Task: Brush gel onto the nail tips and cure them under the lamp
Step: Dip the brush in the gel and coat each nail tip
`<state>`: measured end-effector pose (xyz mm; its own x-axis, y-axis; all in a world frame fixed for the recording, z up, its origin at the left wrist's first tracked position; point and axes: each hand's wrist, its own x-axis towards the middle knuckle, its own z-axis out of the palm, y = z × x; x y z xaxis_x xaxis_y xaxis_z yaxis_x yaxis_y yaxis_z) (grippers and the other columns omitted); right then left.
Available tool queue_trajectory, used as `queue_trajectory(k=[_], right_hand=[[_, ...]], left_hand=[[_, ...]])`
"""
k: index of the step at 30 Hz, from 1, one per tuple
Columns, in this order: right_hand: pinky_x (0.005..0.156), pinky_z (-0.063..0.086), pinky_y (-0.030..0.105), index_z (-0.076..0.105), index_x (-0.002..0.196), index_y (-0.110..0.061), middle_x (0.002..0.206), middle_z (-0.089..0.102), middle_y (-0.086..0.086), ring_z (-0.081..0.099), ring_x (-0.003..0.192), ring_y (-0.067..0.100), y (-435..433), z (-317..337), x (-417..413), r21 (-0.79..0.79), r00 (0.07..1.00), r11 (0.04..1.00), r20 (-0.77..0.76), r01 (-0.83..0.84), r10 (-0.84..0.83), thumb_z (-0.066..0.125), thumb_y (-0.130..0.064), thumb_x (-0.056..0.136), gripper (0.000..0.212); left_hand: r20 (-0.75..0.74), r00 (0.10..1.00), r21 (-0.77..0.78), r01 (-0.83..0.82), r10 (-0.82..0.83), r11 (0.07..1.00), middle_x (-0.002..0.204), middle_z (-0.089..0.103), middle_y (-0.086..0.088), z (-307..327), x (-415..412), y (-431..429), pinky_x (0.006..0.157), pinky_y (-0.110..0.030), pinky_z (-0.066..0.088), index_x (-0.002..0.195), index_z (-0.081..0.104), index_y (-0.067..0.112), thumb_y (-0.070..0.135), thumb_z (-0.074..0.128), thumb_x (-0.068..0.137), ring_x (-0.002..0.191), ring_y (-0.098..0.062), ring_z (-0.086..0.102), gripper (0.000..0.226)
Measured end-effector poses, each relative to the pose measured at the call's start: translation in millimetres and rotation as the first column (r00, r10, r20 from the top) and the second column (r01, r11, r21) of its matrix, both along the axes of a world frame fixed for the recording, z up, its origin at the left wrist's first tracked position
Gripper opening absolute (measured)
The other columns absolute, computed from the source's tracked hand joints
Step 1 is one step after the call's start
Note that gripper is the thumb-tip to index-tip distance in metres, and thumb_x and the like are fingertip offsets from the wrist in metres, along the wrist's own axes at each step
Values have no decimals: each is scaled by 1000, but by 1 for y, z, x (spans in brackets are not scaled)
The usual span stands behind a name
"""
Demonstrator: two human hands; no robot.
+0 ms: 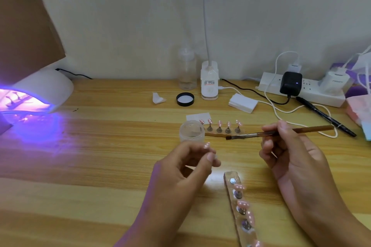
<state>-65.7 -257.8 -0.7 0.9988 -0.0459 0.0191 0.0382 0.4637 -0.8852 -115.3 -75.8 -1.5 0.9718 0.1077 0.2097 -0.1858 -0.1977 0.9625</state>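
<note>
Closest in, between the two wrists, a clear strip [240, 224] of nail tips lies on the counter [100, 196]. Its long axis runs away from the person, and it sits nearer the right wrist than the left. The slot at its far end is bare, so I'd guess the held tip belongs there.

The left hand [186, 168] has its fingers curled in and pinches a single pink nail tip [206, 145] up at the fingertips. The right hand [289, 152] grips the brush [281, 132] like a pen.

Here's the bit that matters: the brush lies almost straight left-right, with its bristles pointing at the left hand. They stop just right of and slightly beyond the held tip, not touching it. So the stroke should only need a short pull left and inward. I can't tell if the bristles are loaded.

The open gel jar [191, 131] sits just past the left fingers, a little left of the bristles, so a dip is close too.

Behind the brush tip a second strip [220, 129] with five tips runs left-right.

The curing lamp [40, 88] is well off to the left of the left hand and glows purple. The left hand is clearly the nearer one for that trip.
</note>
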Motion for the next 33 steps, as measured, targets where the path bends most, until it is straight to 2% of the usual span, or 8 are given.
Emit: queue_trajectory(k=[4, 7, 11, 14, 16, 20, 30, 33], right_hand=[[56, 49, 17, 77, 90, -20, 72, 64, -1, 58, 68, 7, 0, -3, -1, -112, 998, 994, 61, 18, -11, 59, -32, 85, 22], [55, 50, 19, 74, 86, -27, 74, 67, -1, 61, 69, 9, 2, -4, -2, -165, 989, 984, 140, 60, -37, 55, -19, 90, 22], [56, 52, 19, 70, 81, -34, 75, 69, 0, 62, 68, 10, 4, -4, -4, -205, 971, 977, 238, 64, -13, 59, -26, 78, 14], [57, 52, 19, 70, 82, -33, 73, 66, 0, 59, 64, 10, 4, -4, -4, -239, 965, 968, 260, 78, -13, 63, -32, 73, 11], [58, 51, 18, 70, 82, -34, 71, 63, -2, 56, 61, 9, 4, -4, -4, -252, 962, 963, 271, 90, -19, 64, -34, 71, 12], [62, 51, 17, 71, 87, -33, 76, 63, -4, 56, 63, 11, 6, -2, -7, -339, 947, 930, 320, 142, -28, 64, -36, 72, 16], [66, 51, 18, 74, 93, -37, 91, 69, -4, 60, 71, 8, 8, 0, -14, -425, 916, 891, 400, 157, 29, 71, -24, 86, 15], [70, 51, 17, 74, 91, -34, 92, 68, -4, 61, 76, 6, 9, 0, -15, -432, 910, 890, 411, 145, 51, 57, -19, 84, 24]], left_hand=[[5, 999, -186, -30, 32, 982, 80, 75, 2, -1, -4, 6, 63, -9, 47, 83, 72, 32, 29, 70, 73, 75, -3, 69, 11], [58, 997, -180, -45, 56, 983, 83, 72, 5, -2, -1, 6, 67, -9, 47, 81, 71, 36, 42, 68, 67, 79, -4, 67, 16], [106, 985, -151, -119, 136, 981, 106, 57, 8, -3, 3, 5, 63, -11, 46, 84, 66, 44, 49, 61, 72, 76, -1, 58, 14], [49, 985, -293, -145, 167, 945, 116, 53, 18, -3, 7, 8, 63, -19, 54, 92, 61, 43, 48, 58, 90, 83, -6, 66, 6], [-10, 992, -366, -122, 128, 922, 108, 58, 30, -3, 10, 11, 65, -26, 58, 97, 57, 41, 49, 51, 87, 91, -14, 71, 14], [-116, 993, -468, -84, 33, 880, 100, 61, 33, -5, 12, 13, 70, -31, 60, 93, 55, 39, 46, 49, 83, 99, -20, 71, 14], [-144, 989, -467, -44, -27, 883, 99, 63, 31, -5, 12, 9, 73, -25, 58, 91, 55, 44, 47, 46, 80, 103, -13, 69, 15], [-107, 994, -460, -21, -32, 888, 107, 63, 31, -8, 11, 8, 80, -22, 57, 89, 57, 44, 44, 46, 82, 105, -15, 68, 13]])
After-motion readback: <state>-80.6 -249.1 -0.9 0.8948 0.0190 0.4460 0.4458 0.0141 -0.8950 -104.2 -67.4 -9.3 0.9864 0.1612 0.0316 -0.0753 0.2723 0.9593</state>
